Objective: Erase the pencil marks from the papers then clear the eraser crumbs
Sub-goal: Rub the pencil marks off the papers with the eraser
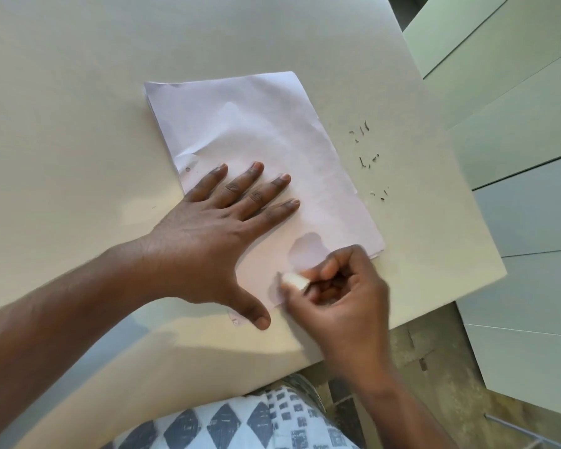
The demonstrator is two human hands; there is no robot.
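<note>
Pale bench (78, 92) holds papers (256, 131); flat left hand (214, 241) steadies them, right hand (347, 286) fingers pinch eraser (293, 280) mid-erasing; crumbs (366, 157) at three o'clock remain uncleared.

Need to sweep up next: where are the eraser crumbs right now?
In the head view, the eraser crumbs lie scattered on the table, just off the papers' right edge.

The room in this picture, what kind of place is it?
Probably a home, perhaps a kitchen: a plain pale table holds a stack of papers, pale green cabinets with small handles stand beside it, and the floor is worn stone or tile.
</note>
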